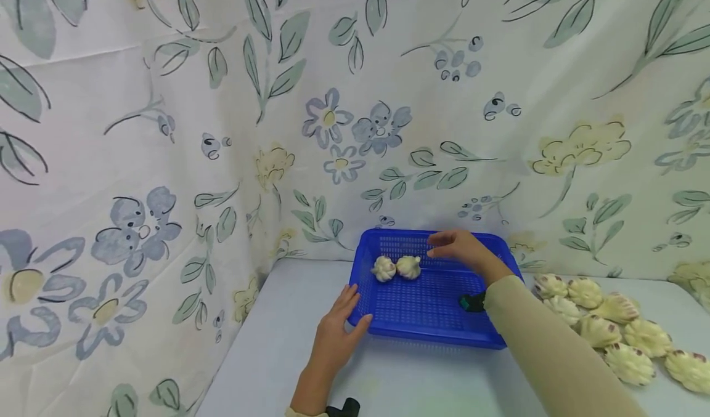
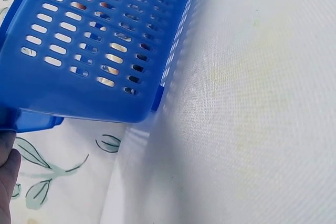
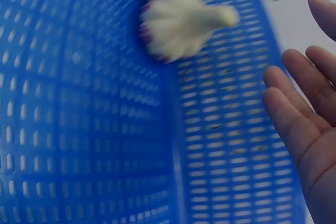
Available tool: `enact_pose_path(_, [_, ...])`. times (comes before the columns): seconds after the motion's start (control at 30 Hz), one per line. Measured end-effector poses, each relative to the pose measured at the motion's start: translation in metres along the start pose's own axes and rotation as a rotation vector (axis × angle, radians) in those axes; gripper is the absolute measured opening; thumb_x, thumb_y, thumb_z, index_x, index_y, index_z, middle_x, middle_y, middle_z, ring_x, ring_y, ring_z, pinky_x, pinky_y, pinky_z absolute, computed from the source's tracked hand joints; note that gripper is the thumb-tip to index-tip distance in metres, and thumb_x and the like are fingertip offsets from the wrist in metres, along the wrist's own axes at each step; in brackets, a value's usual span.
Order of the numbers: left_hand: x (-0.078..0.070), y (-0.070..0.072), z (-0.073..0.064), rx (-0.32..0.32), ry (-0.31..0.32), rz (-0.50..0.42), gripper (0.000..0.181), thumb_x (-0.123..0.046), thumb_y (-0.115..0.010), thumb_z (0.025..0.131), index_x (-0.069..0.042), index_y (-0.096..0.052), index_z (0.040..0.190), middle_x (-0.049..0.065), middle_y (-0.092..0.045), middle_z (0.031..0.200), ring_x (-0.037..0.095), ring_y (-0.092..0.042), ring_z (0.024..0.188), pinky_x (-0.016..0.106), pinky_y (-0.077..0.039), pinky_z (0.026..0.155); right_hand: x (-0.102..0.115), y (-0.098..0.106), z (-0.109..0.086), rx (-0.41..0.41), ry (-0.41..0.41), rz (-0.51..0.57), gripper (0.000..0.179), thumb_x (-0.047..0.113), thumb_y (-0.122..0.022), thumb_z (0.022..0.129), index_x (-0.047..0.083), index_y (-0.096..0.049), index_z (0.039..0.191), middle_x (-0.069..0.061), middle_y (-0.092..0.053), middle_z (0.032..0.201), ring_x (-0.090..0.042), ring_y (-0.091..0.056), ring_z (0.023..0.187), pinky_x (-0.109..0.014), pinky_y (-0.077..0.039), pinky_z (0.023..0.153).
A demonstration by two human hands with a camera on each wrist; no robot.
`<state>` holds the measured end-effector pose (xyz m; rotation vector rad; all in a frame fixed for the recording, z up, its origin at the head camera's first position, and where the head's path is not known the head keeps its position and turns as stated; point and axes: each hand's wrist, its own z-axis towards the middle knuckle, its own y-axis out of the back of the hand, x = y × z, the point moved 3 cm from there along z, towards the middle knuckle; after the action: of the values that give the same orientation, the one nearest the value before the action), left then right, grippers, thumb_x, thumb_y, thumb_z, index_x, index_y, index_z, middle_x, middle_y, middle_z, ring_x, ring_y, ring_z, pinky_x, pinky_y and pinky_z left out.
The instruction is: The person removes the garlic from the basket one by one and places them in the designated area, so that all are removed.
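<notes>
A blue plastic basket (image 1: 421,336) with slotted walls stands on the white table. Two garlic bulbs, one on the left (image 1: 384,269) and one on the right (image 1: 408,267), lie together toward its back left. My left hand (image 1: 336,331) rests at the basket's front left corner, fingers straight along the side and thumb spread toward the front. Over the back right part of the basket hovers my right hand (image 1: 457,247), its fingers loosely bent and holding nothing. In the right wrist view a garlic bulb (image 3: 181,24) lies apart from those fingers.
Several more garlic bulbs (image 1: 646,338) are grouped on the table to the right of the basket. A floral cloth (image 1: 383,177) hangs right behind the basket and along the left side. White tabletop (image 1: 277,337) extends left of the basket.
</notes>
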<state>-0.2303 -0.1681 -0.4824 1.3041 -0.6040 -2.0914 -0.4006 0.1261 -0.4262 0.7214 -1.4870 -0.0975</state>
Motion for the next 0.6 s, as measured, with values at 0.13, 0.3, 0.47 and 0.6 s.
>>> enact_pose_path(0.13, [0.000,0.000,0.000,-0.002,-0.011,-0.008,0.064,-0.052,-0.057,0.095,-0.003,-0.057,0.137,-0.001,-0.043,0.153,0.022,-0.034,0.146,0.047,-0.038,0.111,-0.012,-0.011,0.011,0.035,-0.064,-0.024,0.058,0.025,-0.072,0.090,0.002,-0.052,0.140,-0.019,-0.054,0.142,-0.039,-0.051,0.130,-0.053,-0.044,0.106])
enact_pose_path(0.3, [-0.001,-0.001,0.001,0.011,0.000,-0.004,0.066,-0.054,-0.055,0.096,-0.004,-0.056,0.138,-0.002,-0.043,0.154,0.020,-0.033,0.146,0.047,-0.038,0.111,-0.025,-0.019,0.022,0.032,-0.113,-0.046,0.058,0.023,-0.074,0.088,0.001,-0.055,0.138,-0.020,-0.056,0.140,-0.039,-0.052,0.129,-0.051,-0.046,0.105])
enact_pose_path(0.47, [0.001,-0.002,0.001,0.013,0.012,0.000,0.063,-0.050,-0.058,0.095,-0.005,-0.056,0.139,-0.003,-0.042,0.154,0.016,-0.032,0.147,0.045,-0.037,0.112,-0.028,-0.028,0.033,0.036,-0.121,-0.075,0.061,0.026,-0.079,0.083,0.002,-0.058,0.135,-0.019,-0.059,0.137,-0.039,-0.052,0.129,-0.054,-0.043,0.107])
enact_pose_path(0.6, [0.002,-0.002,0.001,0.012,0.022,0.001,0.059,-0.043,-0.063,0.095,-0.005,-0.055,0.139,-0.003,-0.042,0.154,0.016,-0.031,0.147,0.045,-0.037,0.112,-0.029,-0.035,0.041,0.056,-0.101,-0.102,0.060,0.028,-0.080,0.081,0.003,-0.061,0.132,-0.018,-0.060,0.135,-0.038,-0.053,0.128,-0.055,-0.042,0.108])
